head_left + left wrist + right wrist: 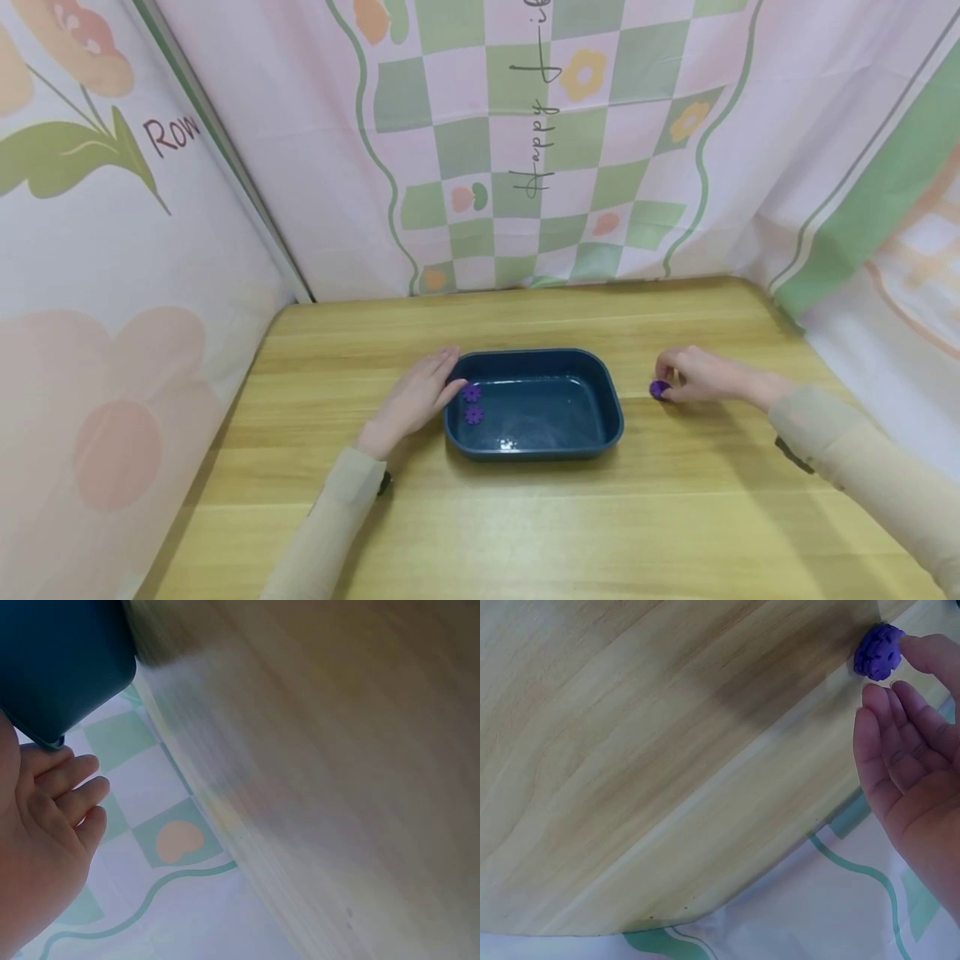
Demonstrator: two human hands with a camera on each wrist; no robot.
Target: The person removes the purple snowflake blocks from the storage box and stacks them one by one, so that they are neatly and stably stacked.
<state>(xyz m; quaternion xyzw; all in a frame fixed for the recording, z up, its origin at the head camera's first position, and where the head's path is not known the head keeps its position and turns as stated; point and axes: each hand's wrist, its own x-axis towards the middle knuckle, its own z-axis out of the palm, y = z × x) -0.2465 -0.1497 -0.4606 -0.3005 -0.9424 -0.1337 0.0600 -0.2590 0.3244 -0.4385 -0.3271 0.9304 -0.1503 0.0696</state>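
A dark blue tray (536,455) stands on the table, with two purple flower-shaped pieces (473,414) lying inside at its left end. My left hand (411,398) rests at the tray's left side. Its fingers are fairly straight by the far left corner, and its thumb reaches over the rim. In the left wrist view, the fingertips lie right under the tray's corner. To the right of the tray, my right hand (699,375) holds a small stack of purple flower-shaped pieces (879,652) between thumb and curled fingers, close to the table.
The wooden table (525,525) has rounded far corners. A curtain (547,242) with green checks and flowers hangs behind its far edge. More printed cloth (120,333) is at the left, and another sheet (885,267) hangs on the right.
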